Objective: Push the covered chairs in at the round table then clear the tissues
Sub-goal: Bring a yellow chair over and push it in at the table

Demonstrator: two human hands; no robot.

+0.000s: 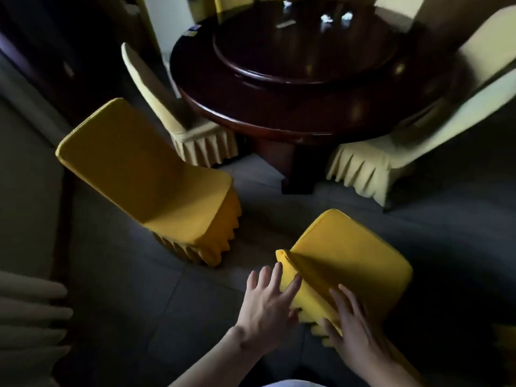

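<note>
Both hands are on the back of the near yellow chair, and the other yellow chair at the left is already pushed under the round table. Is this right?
Not quite. The head view shows the left hand and right hand on the near yellow chair, but the other yellow chair stands clear of the round table, out on the floor.

The round table is dark wood, polished and glossy. Beside it, the chairs wear matt yellow cloth covers, smooth with pleated skirts. The floor below looks like dull grey tile.
</note>
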